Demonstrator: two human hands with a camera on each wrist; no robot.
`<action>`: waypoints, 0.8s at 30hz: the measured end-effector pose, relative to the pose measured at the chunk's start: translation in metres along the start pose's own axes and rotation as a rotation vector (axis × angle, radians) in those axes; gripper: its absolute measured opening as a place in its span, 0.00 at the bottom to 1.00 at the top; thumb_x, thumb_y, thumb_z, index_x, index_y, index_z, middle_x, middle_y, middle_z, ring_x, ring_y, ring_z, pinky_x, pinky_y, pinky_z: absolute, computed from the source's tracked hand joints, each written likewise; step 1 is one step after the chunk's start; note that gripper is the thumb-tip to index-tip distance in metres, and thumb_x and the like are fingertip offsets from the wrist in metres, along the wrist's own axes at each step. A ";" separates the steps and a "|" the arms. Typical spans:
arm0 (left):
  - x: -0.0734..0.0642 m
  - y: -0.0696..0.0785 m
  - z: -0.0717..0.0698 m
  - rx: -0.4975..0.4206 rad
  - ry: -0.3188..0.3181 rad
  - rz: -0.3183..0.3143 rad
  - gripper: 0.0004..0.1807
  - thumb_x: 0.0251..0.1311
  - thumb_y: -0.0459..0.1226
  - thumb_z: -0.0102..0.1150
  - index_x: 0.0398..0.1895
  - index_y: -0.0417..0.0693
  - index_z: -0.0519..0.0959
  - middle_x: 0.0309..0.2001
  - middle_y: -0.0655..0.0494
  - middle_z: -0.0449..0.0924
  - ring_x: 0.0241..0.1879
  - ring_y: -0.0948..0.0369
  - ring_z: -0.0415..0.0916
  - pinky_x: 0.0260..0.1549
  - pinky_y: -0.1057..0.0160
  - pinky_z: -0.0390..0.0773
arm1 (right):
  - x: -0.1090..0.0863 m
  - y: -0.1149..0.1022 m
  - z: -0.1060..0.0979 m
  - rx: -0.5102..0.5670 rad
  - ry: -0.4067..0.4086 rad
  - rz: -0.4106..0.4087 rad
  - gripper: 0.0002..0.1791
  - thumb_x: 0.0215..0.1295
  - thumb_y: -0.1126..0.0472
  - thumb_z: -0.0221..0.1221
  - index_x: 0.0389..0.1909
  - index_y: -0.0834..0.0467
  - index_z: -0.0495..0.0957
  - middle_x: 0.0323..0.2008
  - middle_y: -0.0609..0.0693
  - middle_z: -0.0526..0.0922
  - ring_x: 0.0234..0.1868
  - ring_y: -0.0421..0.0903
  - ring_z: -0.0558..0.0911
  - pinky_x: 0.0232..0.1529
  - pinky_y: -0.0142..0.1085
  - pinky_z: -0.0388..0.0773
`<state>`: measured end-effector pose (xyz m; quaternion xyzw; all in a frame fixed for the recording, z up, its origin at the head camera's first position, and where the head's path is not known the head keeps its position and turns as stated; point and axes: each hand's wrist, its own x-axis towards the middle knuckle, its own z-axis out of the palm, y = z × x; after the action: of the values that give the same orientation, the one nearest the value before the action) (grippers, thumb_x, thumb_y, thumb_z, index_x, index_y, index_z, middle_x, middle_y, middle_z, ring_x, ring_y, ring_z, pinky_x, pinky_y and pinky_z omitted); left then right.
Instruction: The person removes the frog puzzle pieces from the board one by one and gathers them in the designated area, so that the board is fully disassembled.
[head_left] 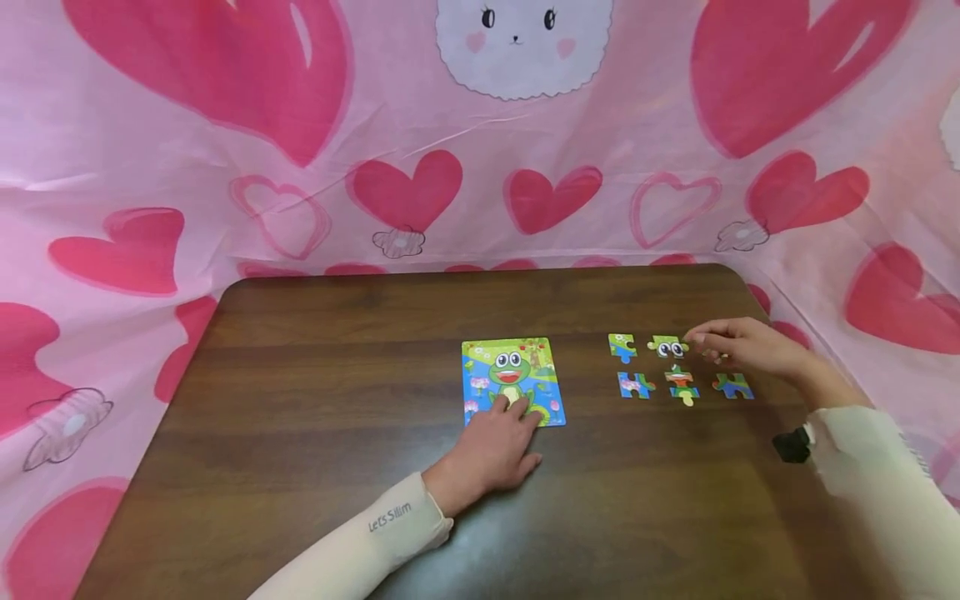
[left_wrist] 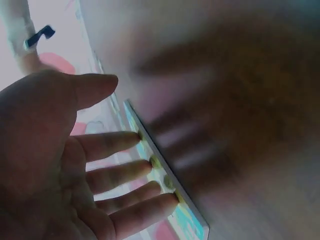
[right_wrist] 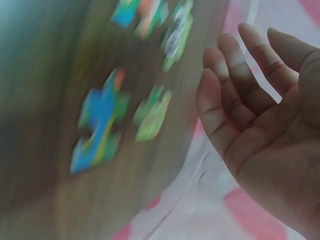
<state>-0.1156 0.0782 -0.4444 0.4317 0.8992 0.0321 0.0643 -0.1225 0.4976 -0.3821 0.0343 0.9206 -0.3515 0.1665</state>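
A square frog picture board (head_left: 480,367) lies flat on the table. My left hand (head_left: 498,446) rests on its near edge with fingers extended, and the fingertips (left_wrist: 131,138) touch the printed side. To the right lie several loose puzzle pieces, among them one with frog eyes (head_left: 667,347), one with an orange mouth (head_left: 682,386) and a blue-green one (head_left: 733,386). Over a green piece (right_wrist: 154,114), largely hidden in the head view, hovers my right hand (head_left: 750,343). In the right wrist view its fingers are loosely bent, apart from the pieces, with nothing between them.
The brown wooden table (head_left: 315,400) carries the board and pieces. Behind and beside it hangs a pink cloth (head_left: 495,133) printed with hearts. Left of the eye piece lies a corner piece (head_left: 622,346); a piece with a pink flower (head_left: 634,385) is nearer.
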 end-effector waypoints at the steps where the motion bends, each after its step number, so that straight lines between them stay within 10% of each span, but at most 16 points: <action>1: -0.001 0.001 0.001 0.014 0.013 0.003 0.29 0.65 0.58 0.60 0.63 0.52 0.75 0.59 0.53 0.76 0.56 0.53 0.72 0.42 0.58 0.83 | 0.003 -0.008 0.003 -0.003 0.005 -0.018 0.22 0.79 0.54 0.51 0.60 0.67 0.75 0.38 0.54 0.80 0.35 0.44 0.78 0.35 0.36 0.80; 24: -0.007 0.022 0.012 0.226 0.109 -0.075 0.35 0.61 0.63 0.61 0.58 0.46 0.75 0.49 0.52 0.76 0.47 0.57 0.74 0.25 0.67 0.80 | 0.076 -0.138 0.085 -0.034 -0.155 -0.301 0.17 0.76 0.53 0.55 0.56 0.57 0.83 0.48 0.60 0.86 0.46 0.58 0.84 0.46 0.43 0.83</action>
<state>-0.0926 0.0859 -0.4534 0.3997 0.9148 -0.0485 -0.0325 -0.1951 0.3341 -0.3790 -0.1341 0.9055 -0.3586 0.1832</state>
